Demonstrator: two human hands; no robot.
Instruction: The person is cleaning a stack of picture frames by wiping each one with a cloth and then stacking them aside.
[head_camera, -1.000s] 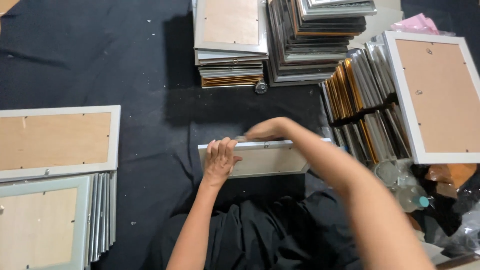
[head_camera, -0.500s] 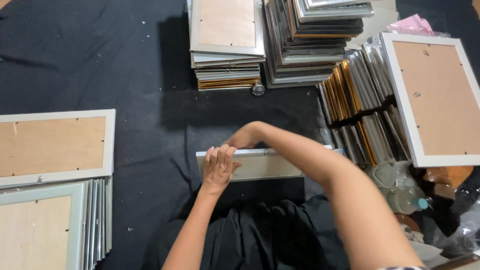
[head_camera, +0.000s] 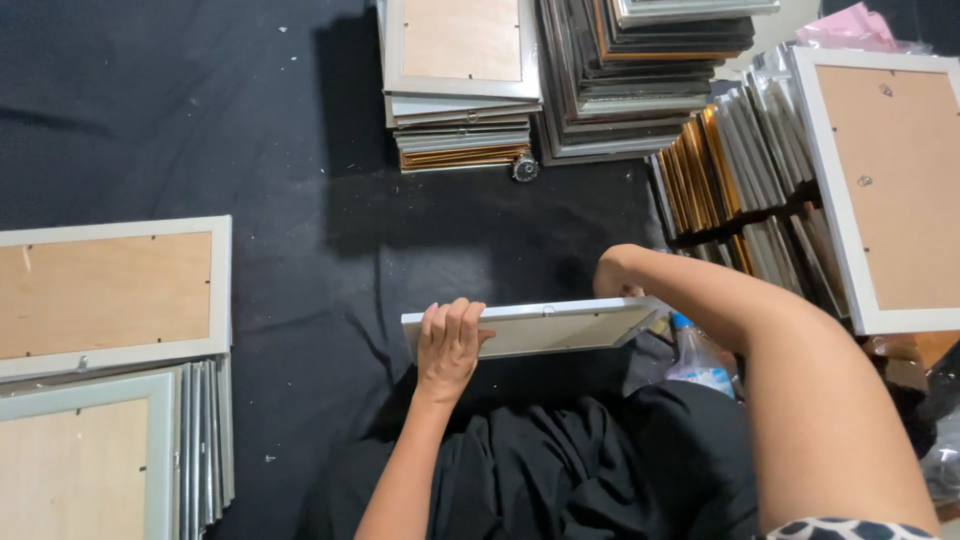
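Between both hands (head_camera: 450, 340), white frame (head_camera: 540, 328)

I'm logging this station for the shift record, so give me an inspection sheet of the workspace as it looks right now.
Surface: black cloth, with a few pale specks.
Job's things: white picture frame, held on edge over the lap.
Clutter: flat frame stacks at top, leaning frames at right, frames lying back-up at left, a plastic bottle, a small round metal part.
Grippers: left hand grips the frame's left end; right hand is at its right end, fingers hidden.
Cables: nothing seen.
Surroundings: pink bag at top right.
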